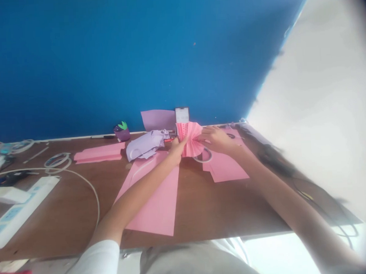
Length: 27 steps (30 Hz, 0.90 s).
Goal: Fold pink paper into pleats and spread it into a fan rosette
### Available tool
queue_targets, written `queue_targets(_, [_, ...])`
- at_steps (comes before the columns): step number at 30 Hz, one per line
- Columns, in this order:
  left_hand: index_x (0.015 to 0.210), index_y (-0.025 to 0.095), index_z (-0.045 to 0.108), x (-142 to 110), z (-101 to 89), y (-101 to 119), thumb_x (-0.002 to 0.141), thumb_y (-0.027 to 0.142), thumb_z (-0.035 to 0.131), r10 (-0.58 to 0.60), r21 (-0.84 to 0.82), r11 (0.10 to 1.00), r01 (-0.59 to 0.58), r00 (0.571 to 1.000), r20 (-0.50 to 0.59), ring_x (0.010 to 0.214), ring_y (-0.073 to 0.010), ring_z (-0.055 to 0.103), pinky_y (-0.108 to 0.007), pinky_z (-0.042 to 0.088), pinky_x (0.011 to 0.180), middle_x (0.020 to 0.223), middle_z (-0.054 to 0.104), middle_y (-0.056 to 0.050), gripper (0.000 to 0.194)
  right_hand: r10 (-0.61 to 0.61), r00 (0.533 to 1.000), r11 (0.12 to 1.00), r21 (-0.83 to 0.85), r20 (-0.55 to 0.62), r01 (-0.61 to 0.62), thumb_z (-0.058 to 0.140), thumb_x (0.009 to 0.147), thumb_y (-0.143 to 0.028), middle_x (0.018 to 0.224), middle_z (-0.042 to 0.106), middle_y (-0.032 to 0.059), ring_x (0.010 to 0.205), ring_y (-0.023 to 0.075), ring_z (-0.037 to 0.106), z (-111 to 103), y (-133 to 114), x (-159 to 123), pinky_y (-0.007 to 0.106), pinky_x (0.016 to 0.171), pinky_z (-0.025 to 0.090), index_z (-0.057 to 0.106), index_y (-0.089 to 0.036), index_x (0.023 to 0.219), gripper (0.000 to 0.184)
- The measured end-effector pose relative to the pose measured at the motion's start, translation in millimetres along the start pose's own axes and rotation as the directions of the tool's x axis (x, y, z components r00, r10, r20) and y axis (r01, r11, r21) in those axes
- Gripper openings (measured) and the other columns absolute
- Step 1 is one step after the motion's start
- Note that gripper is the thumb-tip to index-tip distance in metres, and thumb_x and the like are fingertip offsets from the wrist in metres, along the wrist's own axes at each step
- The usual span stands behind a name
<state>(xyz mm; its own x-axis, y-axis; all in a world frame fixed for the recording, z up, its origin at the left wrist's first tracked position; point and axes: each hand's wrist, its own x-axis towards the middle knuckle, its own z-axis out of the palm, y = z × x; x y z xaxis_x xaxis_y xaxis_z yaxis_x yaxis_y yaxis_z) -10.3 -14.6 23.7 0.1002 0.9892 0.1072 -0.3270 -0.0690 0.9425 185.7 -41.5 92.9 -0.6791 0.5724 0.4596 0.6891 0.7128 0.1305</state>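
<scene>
A pleated pink paper fan [192,132] is held up over the table, its folds spread out on both sides. My left hand [176,148] grips its left part, fingers closed on the paper. At its right side my right hand [213,136] pinches the folds; some of those fingertips are hidden behind the paper. Just below the fan a roll of tape [206,155] lies on the table. Under my left forearm is a large flat pink sheet [162,203]. More pink sheets [226,167] lie beneath my right wrist.
Crumpled lilac paper [146,145], a folded pink stack [101,152] and a purple pot [122,133] sit left of my hands. A phone [182,114] stands against the blue wall beside a purple sheet [158,120]. A white power strip [24,206] and cables occupy the left end.
</scene>
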Motion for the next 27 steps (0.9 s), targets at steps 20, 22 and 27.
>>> queue_targets(20, [0.105, 0.017, 0.066, -8, 3.3, 6, 0.065, 0.036, 0.083, -0.009, 0.097, 0.995, 0.012, 0.999, -0.040, 0.099, -0.0260, 0.068, -0.042, 0.051, 0.091, 0.112, 0.070, -0.014, 0.047, -0.044, 0.999, 0.962, -0.272, -0.021, 0.036, 0.045, 0.097, -0.021, 0.085, 0.062, 0.0099, 0.080, 0.0227, 0.047, -5, -7, 2, 0.034, 0.069, 0.026, 0.064, -0.016, 0.082, 0.024])
queue_targets(22, [0.106, 0.017, 0.065, -6, 0.5, 5, 0.062, 0.037, 0.085, -0.046, 0.061, 0.997, 0.048, 0.998, -0.031, 0.100, -0.0261, 0.068, -0.043, 0.051, 0.092, 0.114, 0.070, -0.014, 0.053, -0.041, 0.999, 0.958, -0.283, -0.002, 0.039, 0.044, 0.096, -0.017, 0.085, 0.062, 0.0098, 0.079, 0.0226, 0.047, -6, -2, 0, 0.034, 0.069, 0.026, 0.064, -0.016, 0.081, 0.025])
queue_targets(27, [0.105, 0.018, 0.067, -8, -1.5, 8, 0.057, 0.031, 0.088, -0.062, 0.090, 0.994, 0.061, 0.998, 0.009, 0.100, -0.0272, 0.068, -0.043, 0.052, 0.092, 0.110, 0.071, -0.013, 0.053, -0.048, 0.998, 0.952, -0.302, 0.028, 0.054, 0.045, 0.090, -0.004, 0.088, 0.063, 0.0101, 0.080, 0.0231, 0.048, -5, 3, -2, 0.035, 0.069, 0.027, 0.066, -0.016, 0.086, 0.024])
